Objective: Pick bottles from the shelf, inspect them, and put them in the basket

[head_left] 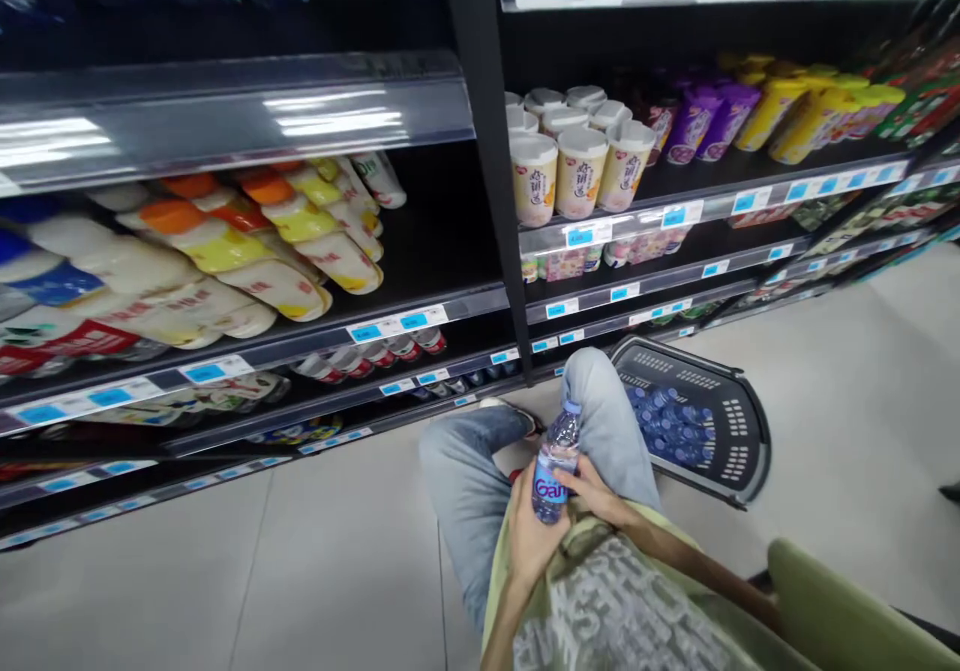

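A clear plastic water bottle [561, 441] with a blue cap and a blue and pink label stands slightly tilted at my lap, between my knees. My left hand [529, 529] wraps around its lower left side. From the right, my right hand [596, 496] grips the bottle too, with a finger lying across the label. The cap is on, and neither hand touches it. To the right of my knee, a dark shopping basket [759, 426] on the floor holds several blue-capped bottles [671, 426].
Shelves rise in front of me. Plastic bottles with orange caps [225, 241] lie on the left shelf. White-lidded cups [581, 166] and purple and yellow containers [787, 116] fill the right one. A black upright [487, 151] divides them. Pale tiled floor [337, 551] surrounds me.
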{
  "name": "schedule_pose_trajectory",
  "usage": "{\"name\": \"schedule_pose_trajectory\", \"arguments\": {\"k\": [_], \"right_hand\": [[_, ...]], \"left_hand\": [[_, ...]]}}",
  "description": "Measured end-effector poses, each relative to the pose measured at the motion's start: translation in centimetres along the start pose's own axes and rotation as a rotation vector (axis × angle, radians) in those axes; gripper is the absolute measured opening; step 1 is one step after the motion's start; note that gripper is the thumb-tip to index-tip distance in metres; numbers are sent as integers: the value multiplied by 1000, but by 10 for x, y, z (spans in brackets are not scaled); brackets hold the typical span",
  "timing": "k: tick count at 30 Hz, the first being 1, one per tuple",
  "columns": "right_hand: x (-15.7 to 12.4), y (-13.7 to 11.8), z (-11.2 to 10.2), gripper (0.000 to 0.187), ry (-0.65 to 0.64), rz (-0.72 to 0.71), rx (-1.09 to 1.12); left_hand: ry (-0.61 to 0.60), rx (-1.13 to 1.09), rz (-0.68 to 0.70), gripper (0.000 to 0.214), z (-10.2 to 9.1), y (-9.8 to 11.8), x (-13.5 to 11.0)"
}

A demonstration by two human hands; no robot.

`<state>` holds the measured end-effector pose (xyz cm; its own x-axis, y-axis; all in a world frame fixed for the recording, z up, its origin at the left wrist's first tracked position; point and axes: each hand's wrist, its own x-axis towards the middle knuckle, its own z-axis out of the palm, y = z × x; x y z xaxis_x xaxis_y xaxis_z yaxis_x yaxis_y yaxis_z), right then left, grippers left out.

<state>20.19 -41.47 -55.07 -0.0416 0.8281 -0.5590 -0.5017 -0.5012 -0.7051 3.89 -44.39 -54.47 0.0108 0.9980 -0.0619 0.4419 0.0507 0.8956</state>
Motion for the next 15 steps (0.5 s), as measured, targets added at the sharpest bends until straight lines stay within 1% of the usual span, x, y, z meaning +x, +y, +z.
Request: {"name": "schedule_pose_trajectory", "arguments": {"k": [3,4,8,12,15], "right_hand": [[8,-5,8,61,1,-41,69],[9,-8,11,62,-18,-48,114],[12,-22,18,62,-44,-16,288],[16,-28,15,57,-29,60,430],[19,-29,10,49,-1,82,486]], "left_hand": [[15,67,42,84,1,-12,-4],[15,87,53,84,1,-15,-6],[26,146,112,76,-3,-19,-11],[58,149,186,68,-8,-16,-14],[56,108,197,65,-8,-14,-16]]}}
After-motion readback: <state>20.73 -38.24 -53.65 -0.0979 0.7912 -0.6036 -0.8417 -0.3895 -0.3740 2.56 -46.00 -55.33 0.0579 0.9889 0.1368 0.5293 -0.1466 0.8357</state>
